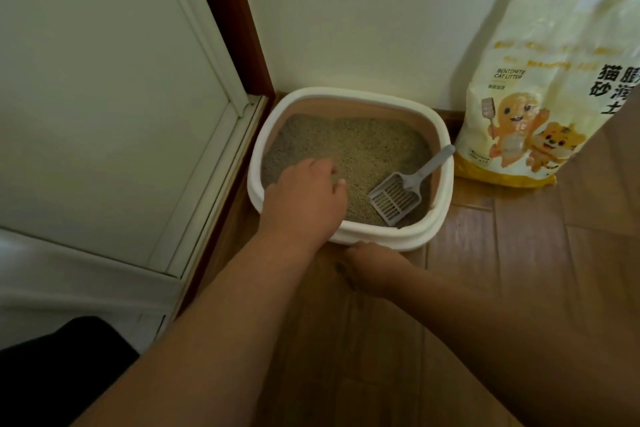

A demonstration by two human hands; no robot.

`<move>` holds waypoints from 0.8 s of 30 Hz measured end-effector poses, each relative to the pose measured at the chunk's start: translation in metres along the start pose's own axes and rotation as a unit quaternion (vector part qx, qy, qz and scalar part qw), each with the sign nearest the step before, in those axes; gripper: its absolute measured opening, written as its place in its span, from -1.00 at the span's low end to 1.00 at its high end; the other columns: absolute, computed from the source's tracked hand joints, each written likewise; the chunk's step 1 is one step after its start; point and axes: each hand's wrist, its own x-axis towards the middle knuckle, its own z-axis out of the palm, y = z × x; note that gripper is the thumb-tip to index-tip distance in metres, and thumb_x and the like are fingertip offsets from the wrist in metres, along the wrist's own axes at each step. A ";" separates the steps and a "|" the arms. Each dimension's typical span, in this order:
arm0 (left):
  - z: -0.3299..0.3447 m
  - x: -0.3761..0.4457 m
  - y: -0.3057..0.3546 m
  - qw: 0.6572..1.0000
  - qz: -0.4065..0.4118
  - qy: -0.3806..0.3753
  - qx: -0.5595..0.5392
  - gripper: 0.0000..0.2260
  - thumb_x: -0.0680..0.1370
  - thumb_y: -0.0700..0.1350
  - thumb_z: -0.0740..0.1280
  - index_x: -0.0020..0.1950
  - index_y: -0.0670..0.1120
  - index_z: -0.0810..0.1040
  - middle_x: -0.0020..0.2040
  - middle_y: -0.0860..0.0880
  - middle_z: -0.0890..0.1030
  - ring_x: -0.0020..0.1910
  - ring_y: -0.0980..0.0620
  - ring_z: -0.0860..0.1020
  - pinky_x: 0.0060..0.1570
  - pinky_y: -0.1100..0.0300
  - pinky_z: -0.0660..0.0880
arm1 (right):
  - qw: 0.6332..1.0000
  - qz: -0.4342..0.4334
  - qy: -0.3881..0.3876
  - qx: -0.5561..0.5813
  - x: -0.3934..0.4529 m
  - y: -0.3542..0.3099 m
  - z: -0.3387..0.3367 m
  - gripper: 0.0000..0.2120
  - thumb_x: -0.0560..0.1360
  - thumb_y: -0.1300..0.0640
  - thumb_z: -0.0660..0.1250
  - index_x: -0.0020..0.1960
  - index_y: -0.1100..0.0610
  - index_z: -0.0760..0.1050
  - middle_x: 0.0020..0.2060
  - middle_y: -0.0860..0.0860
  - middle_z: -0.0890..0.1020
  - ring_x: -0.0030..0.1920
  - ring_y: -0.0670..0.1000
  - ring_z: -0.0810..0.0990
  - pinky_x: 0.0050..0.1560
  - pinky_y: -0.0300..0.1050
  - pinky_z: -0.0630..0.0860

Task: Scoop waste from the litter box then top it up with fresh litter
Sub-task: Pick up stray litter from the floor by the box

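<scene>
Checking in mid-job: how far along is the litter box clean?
Done: nothing clearly; no waste bin or removed waste shows. In hand: left hand reaches into the litter, right hand is at the box front edge. The scoop lies unheld in the litter. Left: scooping, then topping up from the bag standing against the wall.

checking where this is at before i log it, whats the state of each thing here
litter box: on the floor in the corner, filled with litter
scoop: lying in the litter, handle propped on the right rim, not held
litter bag: upright against the wall
left hand: over the litter, fingers curled, grip unclear
right hand: at the box's near rim, fingers hidden
</scene>
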 end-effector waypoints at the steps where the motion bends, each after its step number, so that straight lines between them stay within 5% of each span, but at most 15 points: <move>1: 0.007 0.003 -0.002 1.000 -0.018 0.015 -0.021 -0.68 0.67 0.07 0.21 0.39 0.05 0.49 0.33 0.00 0.53 0.29 -0.03 0.49 0.24 -0.14 0.48 | 1.000 -0.002 0.006 0.002 0.002 0.002 0.007 -0.72 0.63 -0.06 0.21 0.23 0.01 0.57 0.10 0.06 0.61 -0.05 0.04 0.59 -0.03 -0.01 0.57; 6: 0.060 0.016 -0.017 0.995 -0.055 0.077 0.008 -0.66 0.66 0.01 0.20 0.42 0.03 0.49 0.35 0.03 0.53 0.35 -0.02 0.45 0.27 -0.11 0.44 | 1.000 -0.005 0.025 0.005 0.006 0.006 0.019 -0.69 0.59 0.01 0.28 0.30 0.05 0.52 0.18 0.09 0.56 0.09 0.11 0.58 0.10 0.07 0.58; 10: 0.100 0.010 -0.035 0.966 -0.082 0.089 -0.228 -0.74 0.66 -0.01 0.26 0.35 0.10 0.55 0.33 0.12 0.55 0.32 0.10 0.49 0.28 0.01 0.50 | 1.000 0.003 0.013 -0.001 0.010 0.006 0.038 -0.66 0.62 0.04 0.25 0.38 0.07 0.43 0.24 0.12 0.48 0.16 0.18 0.54 0.13 0.09 0.54; 12: 0.103 0.005 -0.036 0.889 -0.141 0.080 -0.428 -0.78 0.67 -0.03 0.28 0.30 0.13 0.58 0.26 0.18 0.59 0.27 0.20 0.53 0.24 0.16 0.50 | 1.000 0.008 0.007 0.011 0.012 0.008 0.046 -0.66 0.64 0.07 0.21 0.40 0.06 0.40 0.23 0.13 0.47 0.16 0.18 0.54 0.11 0.08 0.52; 16: 0.099 0.009 -0.041 0.572 -0.205 0.014 -0.794 -0.72 0.70 0.06 0.21 0.35 0.06 0.58 0.26 0.08 0.67 0.27 0.05 0.63 0.30 -0.02 0.51 | 1.000 0.017 0.005 0.009 0.012 0.013 0.057 -0.61 0.63 0.11 0.22 0.44 0.05 0.36 0.25 0.13 0.47 0.18 0.16 0.54 0.15 0.05 0.50; 18: 0.101 0.009 -0.048 0.451 -0.196 -0.010 -0.870 -0.63 0.68 0.14 0.20 0.40 0.03 0.56 0.32 0.03 0.64 0.31 -0.06 0.61 0.33 -0.07 0.46 | 1.000 0.018 0.006 0.008 0.011 0.013 0.060 -0.58 0.61 0.10 0.25 0.45 0.04 0.35 0.24 0.13 0.47 0.19 0.17 0.54 0.18 0.03 0.48; 21: 0.110 0.006 -0.054 0.375 -0.182 -0.019 -0.909 -0.57 0.65 0.20 0.20 0.44 0.03 0.52 0.38 -0.01 0.60 0.35 -0.12 0.58 0.38 -0.09 0.40 | 1.000 0.024 0.004 0.013 0.008 0.014 0.059 -0.59 0.54 0.09 0.35 0.37 0.04 0.41 0.22 0.10 0.50 0.17 0.14 0.54 0.16 0.02 0.51; 24: 0.116 0.006 -0.059 0.369 -0.191 -0.011 -0.909 -0.55 0.65 0.20 0.19 0.46 0.03 0.51 0.38 -0.02 0.60 0.36 -0.13 0.57 0.39 -0.07 0.39 | 0.998 0.015 0.032 0.046 0.002 0.010 0.044 -0.71 0.55 -0.01 0.34 0.23 0.04 0.46 0.16 0.06 0.55 0.10 0.08 0.57 0.08 -0.04 0.51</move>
